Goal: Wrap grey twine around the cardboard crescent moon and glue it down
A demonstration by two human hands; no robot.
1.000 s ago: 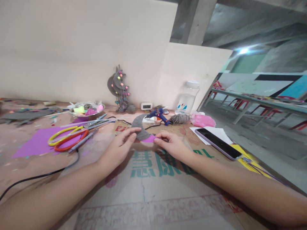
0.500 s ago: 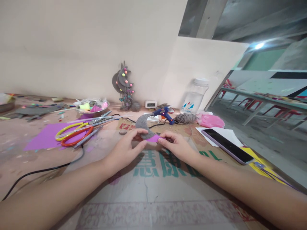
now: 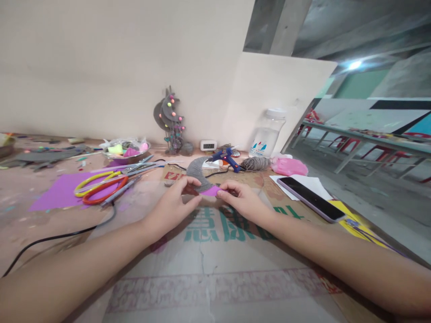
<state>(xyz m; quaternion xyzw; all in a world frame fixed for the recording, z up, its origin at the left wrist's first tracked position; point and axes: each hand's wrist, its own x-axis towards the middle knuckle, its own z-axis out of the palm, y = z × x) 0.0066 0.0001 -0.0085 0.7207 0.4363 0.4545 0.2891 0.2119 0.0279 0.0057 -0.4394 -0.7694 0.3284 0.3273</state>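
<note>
Your left hand and right hand pinch a crescent wound with grey yarn, its flat end bare purple.

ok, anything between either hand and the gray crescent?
Nothing visible. The right hand already pinches the purple end of the gray crescent, and the left hand has its fingers at the lower gray part. The blue glue gun lies beyond the hands, not between.
</note>
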